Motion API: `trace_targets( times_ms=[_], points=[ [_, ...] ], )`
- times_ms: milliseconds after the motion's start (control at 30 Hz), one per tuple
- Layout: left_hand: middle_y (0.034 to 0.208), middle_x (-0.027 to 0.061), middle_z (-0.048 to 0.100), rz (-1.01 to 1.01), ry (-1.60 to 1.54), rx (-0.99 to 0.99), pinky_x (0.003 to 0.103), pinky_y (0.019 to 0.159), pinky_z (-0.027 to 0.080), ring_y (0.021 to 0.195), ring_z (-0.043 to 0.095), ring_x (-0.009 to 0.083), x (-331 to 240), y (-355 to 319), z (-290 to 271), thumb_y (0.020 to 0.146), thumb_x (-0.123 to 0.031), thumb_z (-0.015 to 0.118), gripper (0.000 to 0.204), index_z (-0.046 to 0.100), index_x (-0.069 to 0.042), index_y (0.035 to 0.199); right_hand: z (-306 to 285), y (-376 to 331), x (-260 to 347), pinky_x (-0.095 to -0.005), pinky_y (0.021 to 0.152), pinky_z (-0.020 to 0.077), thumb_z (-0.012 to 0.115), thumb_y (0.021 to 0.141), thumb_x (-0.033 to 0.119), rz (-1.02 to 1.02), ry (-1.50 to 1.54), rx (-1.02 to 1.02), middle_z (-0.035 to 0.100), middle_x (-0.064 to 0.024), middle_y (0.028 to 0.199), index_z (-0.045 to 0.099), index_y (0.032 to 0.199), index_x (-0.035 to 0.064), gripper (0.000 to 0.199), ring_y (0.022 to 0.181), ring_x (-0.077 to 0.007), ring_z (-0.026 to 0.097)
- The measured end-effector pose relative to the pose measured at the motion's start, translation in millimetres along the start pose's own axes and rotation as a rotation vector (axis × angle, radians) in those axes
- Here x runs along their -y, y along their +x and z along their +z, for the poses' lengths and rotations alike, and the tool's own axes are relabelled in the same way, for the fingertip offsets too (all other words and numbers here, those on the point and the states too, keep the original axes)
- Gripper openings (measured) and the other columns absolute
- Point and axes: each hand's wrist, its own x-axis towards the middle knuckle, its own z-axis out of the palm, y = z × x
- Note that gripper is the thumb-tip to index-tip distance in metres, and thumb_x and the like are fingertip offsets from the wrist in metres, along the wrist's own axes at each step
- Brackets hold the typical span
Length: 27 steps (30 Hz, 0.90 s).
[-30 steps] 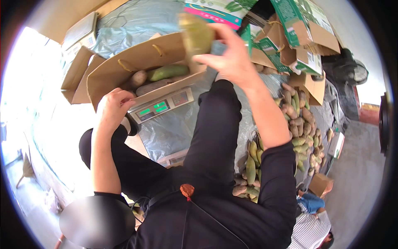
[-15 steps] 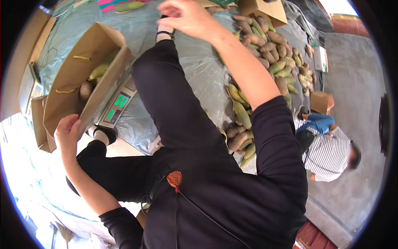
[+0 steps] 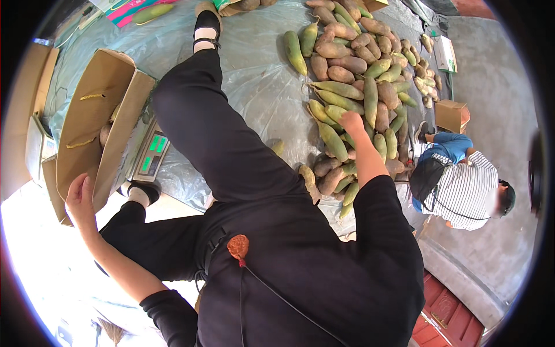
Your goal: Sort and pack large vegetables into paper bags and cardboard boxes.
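At the pile on the right, my right hand (image 3: 352, 122) reaches down onto a long green radish (image 3: 336, 113). Its fingers are mostly hidden from above, so a grip cannot be made out. Around it lie more green radishes (image 3: 338, 96) and brown-skinned oblong roots (image 3: 341, 74). On the left, my left hand (image 3: 80, 201) has its fingers curled together by the near end of a tall open cardboard box (image 3: 95, 76). Whether it grips the cardboard is unclear. Inside that box, partly hidden by its wall, a few roots (image 3: 105, 134) show near yellow cord handles (image 3: 82, 143).
A scale (image 3: 151, 156) with lit green displays stands beside the box. Plastic sheeting (image 3: 254, 87) covers the ground, and my legs (image 3: 219, 127) stretch across it. To the right a person in a striped shirt (image 3: 471, 185) bends near a small carton (image 3: 451, 115). A pink-and-teal carton (image 3: 130, 11) lies far left.
My right hand has come down from above my foot at the far middle to the pile on the right. My left hand has shifted slightly left and nearer. The person in stripes has moved slightly.
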Motion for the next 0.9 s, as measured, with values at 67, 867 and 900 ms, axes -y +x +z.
trace_targets(
  times_ms=[67, 867, 900],
  points=[
    [0.086, 0.0035, 0.063, -0.025, -0.029, -0.019, 0.023, 0.073, 0.044, 0.079, 0.055, 0.0087, 7.8, 2.1, -1.1, 0.086, -0.015, 0.062, 0.020, 0.065, 0.001, 0.099, 23.5, -11.0, -19.5, -0.0419, 0.073, 0.0490, 0.059, 0.079, 0.034, -0.061, -0.409, 0.346, 0.065, -0.0149, 0.090, 0.067, 0.084, 0.0038, 0.032, 0.087, -0.0327, 0.062],
    [0.075, 0.0058, 0.061, 0.078, -0.140, -0.206, 0.025, 0.064, 0.044, 0.068, 0.057, 0.0118, 7.9, -4.3, 9.2, 0.082, -0.012, 0.064, 0.015, 0.065, 0.002, 0.085, 102.6, -105.4, -13.0, -0.0359, 0.076, 0.0502, 0.081, 0.054, 0.007, 0.621, 0.537, 0.165, 0.062, -0.0161, 0.100, 0.051, 0.112, -0.0038, 0.066, 0.089, -0.0264, 0.061],
    [0.072, 0.0060, 0.060, 0.063, -0.088, -0.216, 0.025, 0.063, 0.045, 0.066, 0.057, 0.0125, 4.1, -7.1, 5.8, 0.081, -0.013, 0.065, 0.015, 0.065, 0.002, 0.083, 99.2, -107.0, -0.9, -0.0349, 0.070, 0.0495, 0.080, 0.058, 0.005, 0.668, 0.717, 0.186, 0.061, -0.0145, 0.099, 0.049, 0.112, -0.0040, 0.063, 0.085, -0.0244, 0.061]
  ],
)
